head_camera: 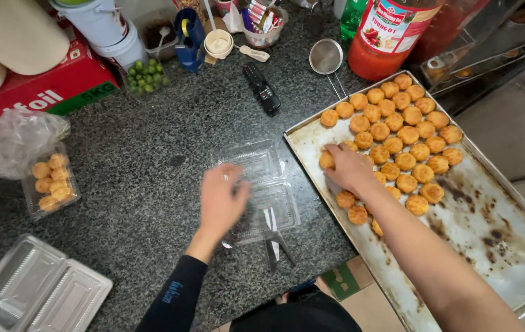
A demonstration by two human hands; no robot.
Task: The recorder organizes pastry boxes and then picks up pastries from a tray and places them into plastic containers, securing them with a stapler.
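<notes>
Right hand (347, 167) is on the baking tray (496, 246), fingers curled around one golden pastry (326, 161) at the near-left edge of the batch — looks like a pick grip. Left hand (221, 200) lies flat, fingers spread, on the open clear clamshell box (259, 184) on the granite counter (152, 203) — prob. steadying it, gripping nothing. Box sits just left of the tray, short reach.

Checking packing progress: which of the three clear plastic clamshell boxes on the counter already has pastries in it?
The clamshell box at the left, beside the crumpled plastic bag, holds golden pastries. The open one under the left hand and the open one at bottom left are empty.
</notes>
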